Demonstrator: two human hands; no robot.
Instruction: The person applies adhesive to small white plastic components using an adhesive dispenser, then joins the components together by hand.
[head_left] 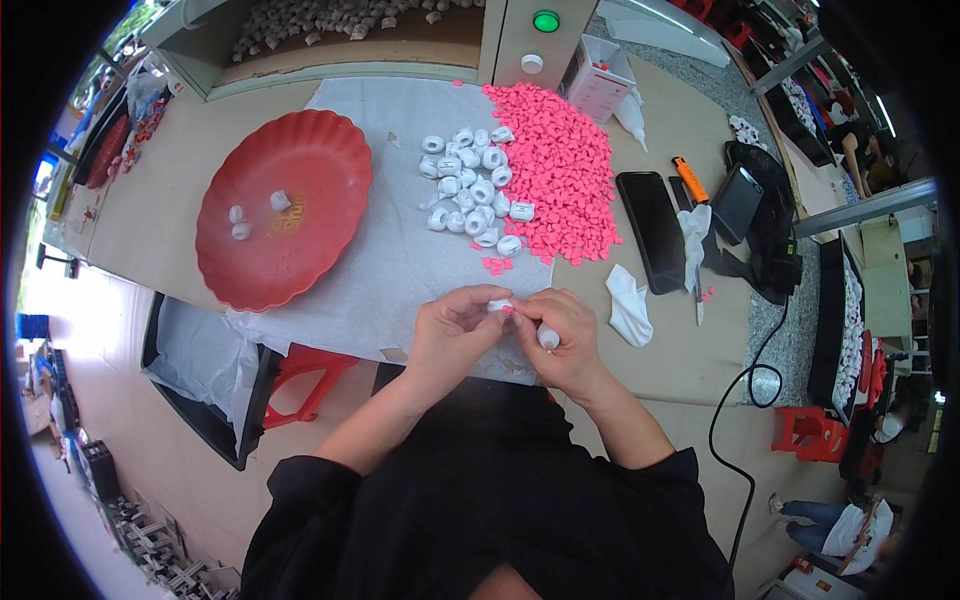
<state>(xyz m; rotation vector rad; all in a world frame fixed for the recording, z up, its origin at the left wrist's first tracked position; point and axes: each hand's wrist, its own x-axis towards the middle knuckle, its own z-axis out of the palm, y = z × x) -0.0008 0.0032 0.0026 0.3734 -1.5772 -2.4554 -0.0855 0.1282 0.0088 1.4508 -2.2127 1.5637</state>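
Observation:
Near the table's front edge my two hands meet. My left hand (448,332) is closed on a small white rounded piece (497,304), held between thumb and fingers. My right hand (570,345) pinches at a tiny pink piece (508,310) against it. Tucked in the right hand's fingers is a small white bottle (548,337), mostly hidden by them. Beyond my hands lies a cluster of white ring-shaped pieces (465,180). A wide spread of small pink pieces (560,170) touches its right side.
A red scalloped dish (335,165) with 3 white pieces stands left. At right lie a black phone (652,230), an orange-handled cutter (690,180), a white cloth (628,308) and a black bag (765,215). A white squeeze bottle (632,118) lies by a box (598,80).

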